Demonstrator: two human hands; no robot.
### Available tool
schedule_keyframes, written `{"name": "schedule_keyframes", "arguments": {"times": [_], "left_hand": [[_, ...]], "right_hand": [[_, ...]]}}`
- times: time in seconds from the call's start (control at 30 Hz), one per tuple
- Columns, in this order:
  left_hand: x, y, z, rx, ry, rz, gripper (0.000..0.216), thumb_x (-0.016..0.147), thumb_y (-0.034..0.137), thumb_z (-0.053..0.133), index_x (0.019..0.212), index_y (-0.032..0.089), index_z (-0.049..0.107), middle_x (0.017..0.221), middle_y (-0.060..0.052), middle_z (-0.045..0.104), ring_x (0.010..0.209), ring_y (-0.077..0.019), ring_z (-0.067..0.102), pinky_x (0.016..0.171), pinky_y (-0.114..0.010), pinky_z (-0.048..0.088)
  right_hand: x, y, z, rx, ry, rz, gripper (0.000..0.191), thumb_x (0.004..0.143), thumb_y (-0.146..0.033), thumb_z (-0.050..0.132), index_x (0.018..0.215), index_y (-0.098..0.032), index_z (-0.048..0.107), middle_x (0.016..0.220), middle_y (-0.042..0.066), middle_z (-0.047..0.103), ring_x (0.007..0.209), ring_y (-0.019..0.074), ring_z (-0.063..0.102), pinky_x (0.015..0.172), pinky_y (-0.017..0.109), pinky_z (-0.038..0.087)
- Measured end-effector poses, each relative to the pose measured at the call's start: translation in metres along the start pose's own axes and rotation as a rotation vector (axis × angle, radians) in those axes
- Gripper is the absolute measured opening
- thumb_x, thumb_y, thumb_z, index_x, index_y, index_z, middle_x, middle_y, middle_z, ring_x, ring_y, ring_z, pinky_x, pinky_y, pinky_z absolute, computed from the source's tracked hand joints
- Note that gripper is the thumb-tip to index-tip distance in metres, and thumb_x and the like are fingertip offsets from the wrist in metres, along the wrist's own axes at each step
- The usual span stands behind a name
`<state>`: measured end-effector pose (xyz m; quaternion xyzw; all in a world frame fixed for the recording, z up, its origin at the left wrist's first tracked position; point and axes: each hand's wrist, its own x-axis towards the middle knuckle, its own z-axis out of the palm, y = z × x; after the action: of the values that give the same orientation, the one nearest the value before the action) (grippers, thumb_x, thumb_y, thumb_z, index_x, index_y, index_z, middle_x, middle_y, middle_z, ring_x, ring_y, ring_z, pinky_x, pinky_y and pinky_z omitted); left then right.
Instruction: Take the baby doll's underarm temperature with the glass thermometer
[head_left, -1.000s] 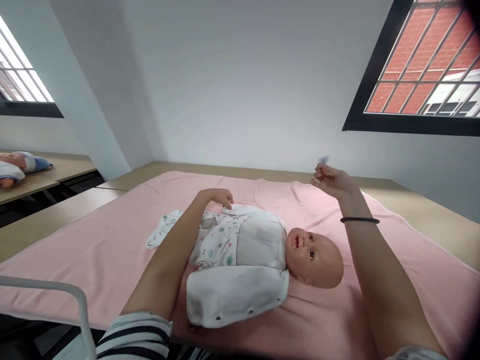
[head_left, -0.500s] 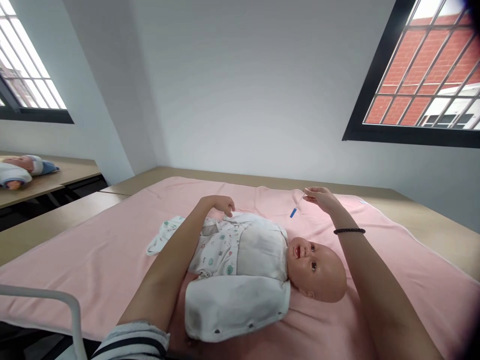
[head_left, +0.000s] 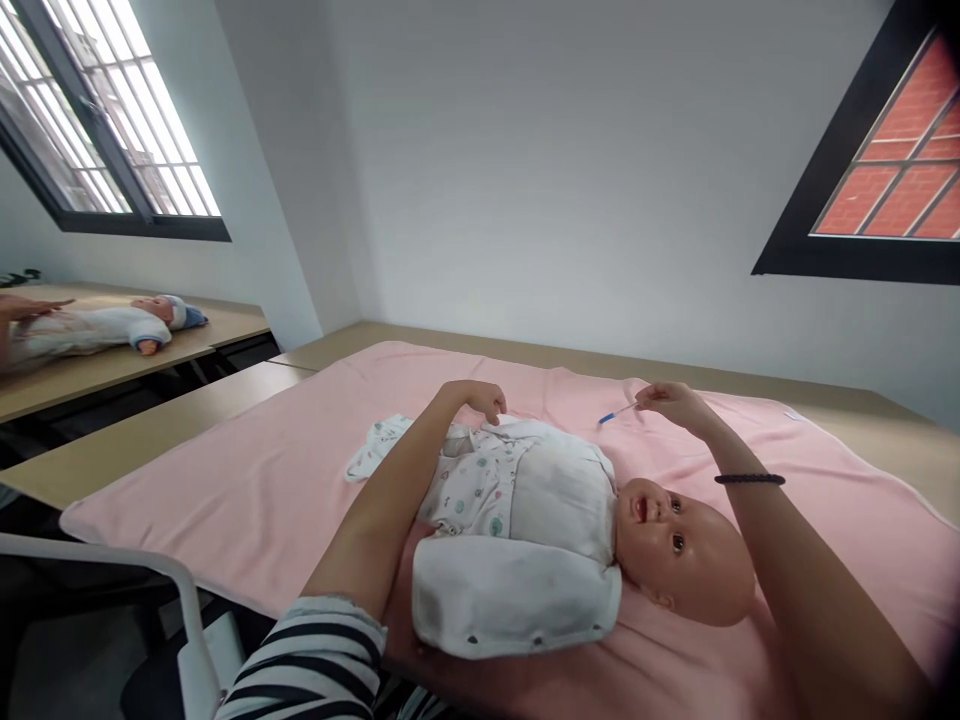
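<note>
A baby doll (head_left: 660, 545) in white printed clothes (head_left: 517, 500) lies on its back on a pink blanket (head_left: 247, 490), head to the right. My left hand (head_left: 484, 398) reaches over the doll's body, fingers curled on the far edge of its clothing. My right hand (head_left: 671, 402) is raised beyond the doll's head and pinches a thin stick with a blue tip (head_left: 616, 413), which points left, low over the blanket.
The blanket covers a wooden table (head_left: 157, 430) against a grey wall. Another doll (head_left: 112, 325) lies on a second table at the far left, with another person's hand (head_left: 22, 308) near it. A white chair frame (head_left: 180, 600) stands at the lower left. Windows sit on both sides.
My right hand has come down from high in the air to just above the blanket with the blue-tipped stick. The view has swung left. My left hand has stayed on the doll's clothing.
</note>
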<state>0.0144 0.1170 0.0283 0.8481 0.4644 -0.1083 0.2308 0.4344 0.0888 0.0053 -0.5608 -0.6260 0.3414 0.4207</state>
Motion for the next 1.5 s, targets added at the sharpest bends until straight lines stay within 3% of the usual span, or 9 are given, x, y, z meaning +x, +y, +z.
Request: {"name": "schedule_keyframes", "arguments": {"times": [0.13, 0.33, 0.5, 0.63, 0.8, 0.93, 1.07, 1.23, 1.5], "left_hand": [[0.001, 0.0, 0.001, -0.016, 0.002, 0.041, 0.066, 0.064, 0.04, 0.07, 0.126, 0.018, 0.064, 0.101, -0.004, 0.071, 0.096, -0.0236, 0.064, 0.087, -0.031, 0.051], [-0.001, 0.004, 0.001, -0.028, 0.002, 0.094, 0.071, 0.064, 0.039, 0.069, 0.131, 0.019, 0.061, 0.099, -0.004, 0.07, 0.094, -0.0236, 0.062, 0.086, -0.032, 0.05], [-0.002, 0.005, 0.001, -0.008, -0.016, 0.085, 0.071, 0.067, 0.043, 0.068, 0.133, 0.017, 0.06, 0.103, -0.006, 0.07, 0.097, -0.025, 0.063, 0.088, -0.033, 0.05], [-0.003, 0.006, 0.001, -0.005, -0.013, 0.061, 0.072, 0.072, 0.046, 0.066, 0.136, 0.016, 0.058, 0.12, -0.01, 0.068, 0.109, -0.0276, 0.062, 0.093, -0.034, 0.049], [0.001, 0.006, 0.003, 0.009, -0.015, 0.048, 0.07, 0.076, 0.049, 0.065, 0.14, 0.02, 0.056, 0.13, -0.01, 0.066, 0.121, -0.0302, 0.057, 0.101, -0.036, 0.047], [0.006, 0.002, 0.005, 0.005, -0.024, 0.071, 0.071, 0.078, 0.051, 0.063, 0.141, 0.019, 0.055, 0.138, -0.011, 0.061, 0.122, -0.0288, 0.057, 0.101, -0.036, 0.047], [0.009, 0.0, 0.006, 0.011, -0.044, 0.094, 0.074, 0.074, 0.046, 0.064, 0.14, 0.016, 0.053, 0.133, -0.013, 0.061, 0.116, -0.027, 0.059, 0.098, -0.035, 0.048], [0.01, 0.002, 0.007, -0.023, -0.065, 0.094, 0.077, 0.067, 0.037, 0.067, 0.14, 0.018, 0.052, 0.106, -0.006, 0.066, 0.103, -0.0248, 0.06, 0.092, -0.035, 0.05], [0.007, 0.004, 0.008, -0.052, -0.067, 0.121, 0.08, 0.065, 0.036, 0.067, 0.141, 0.019, 0.052, 0.098, -0.004, 0.06, 0.094, -0.0232, 0.058, 0.086, -0.033, 0.05]], "right_hand": [[-0.009, -0.023, -0.002, 0.052, 0.004, -0.075, 0.029, 0.047, -0.025, 0.091, 0.07, -0.019, 0.074, 0.073, 0.007, 0.073, 0.08, 0.0268, 0.069, 0.083, 0.04, 0.053], [-0.037, -0.077, -0.023, 0.551, 0.244, -0.445, 0.035, 0.073, -0.063, 0.075, 0.08, -0.031, 0.064, 0.1, 0.001, 0.071, 0.098, 0.0214, 0.065, 0.096, 0.041, 0.053], [-0.056, -0.094, -0.036, 0.282, 0.222, -0.279, 0.031, 0.056, -0.038, 0.094, 0.072, -0.025, 0.071, 0.086, 0.007, 0.07, 0.077, 0.0218, 0.063, 0.089, 0.046, 0.053], [-0.062, -0.097, -0.039, 0.623, 0.175, -0.444, 0.028, 0.072, -0.055, 0.082, 0.075, -0.032, 0.066, 0.08, 0.004, 0.065, 0.074, 0.0212, 0.058, 0.084, 0.044, 0.054], [-0.068, -0.099, -0.036, 0.211, 0.072, -0.32, 0.034, 0.059, -0.046, 0.092, 0.071, -0.027, 0.067, 0.075, 0.004, 0.061, 0.074, 0.0201, 0.057, 0.084, 0.041, 0.052], [-0.073, -0.102, -0.032, 0.533, 0.013, -0.463, 0.032, 0.072, -0.057, 0.081, 0.071, -0.033, 0.06, 0.067, 0.001, 0.052, 0.068, 0.02, 0.05, 0.081, 0.041, 0.052], [-0.071, -0.101, -0.034, 0.12, -0.167, -0.316, 0.03, 0.071, -0.047, 0.087, 0.075, -0.027, 0.066, 0.074, 0.004, 0.06, 0.075, 0.0198, 0.055, 0.077, 0.039, 0.049], [-0.059, -0.088, -0.037, 0.458, -0.047, -0.406, 0.044, 0.066, -0.059, 0.085, 0.074, -0.027, 0.056, 0.071, -0.002, 0.056, 0.063, 0.0133, 0.046, 0.068, 0.032, 0.048], [-0.02, -0.029, -0.026, -0.078, -0.255, 0.079, 0.042, 0.062, -0.053, 0.086, 0.073, -0.019, 0.065, 0.092, 0.01, 0.075, 0.08, 0.0171, 0.064, 0.077, 0.033, 0.054]]}}
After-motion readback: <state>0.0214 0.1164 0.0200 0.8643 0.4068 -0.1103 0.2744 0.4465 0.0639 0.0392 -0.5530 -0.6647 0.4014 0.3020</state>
